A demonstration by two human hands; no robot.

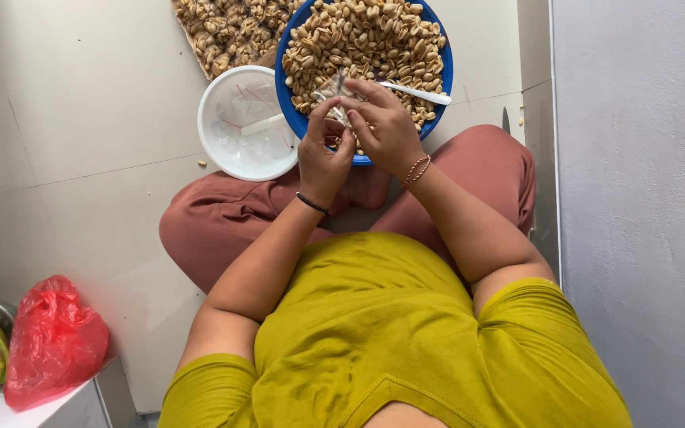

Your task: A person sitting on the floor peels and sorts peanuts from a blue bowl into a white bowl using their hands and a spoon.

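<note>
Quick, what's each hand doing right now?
Left hand: closed, pinching the small clear bag.
Right hand: closed, pinching the same bag.

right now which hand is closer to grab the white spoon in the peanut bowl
Right. The right hand sits beside the white spoon in the blue bowl; the left hand is farther off, pinching the small clear bag.

Both hands, the left hand point(323, 154) and the right hand point(386, 127), meet over the near rim of the blue bowl point(443, 75) of peanuts. At 12 o'clock that bowl blocks the way; at 10 o'clock the white bowl point(220, 147) touches it, with a peanut tray point(223, 36) beyond. The floor point(81, 119) at 9 o'clock lies open. At 3 o'clock a grey wall point(644, 158) closes the side. The folded knees point(200, 226) hem in 6 o'clock.
</note>
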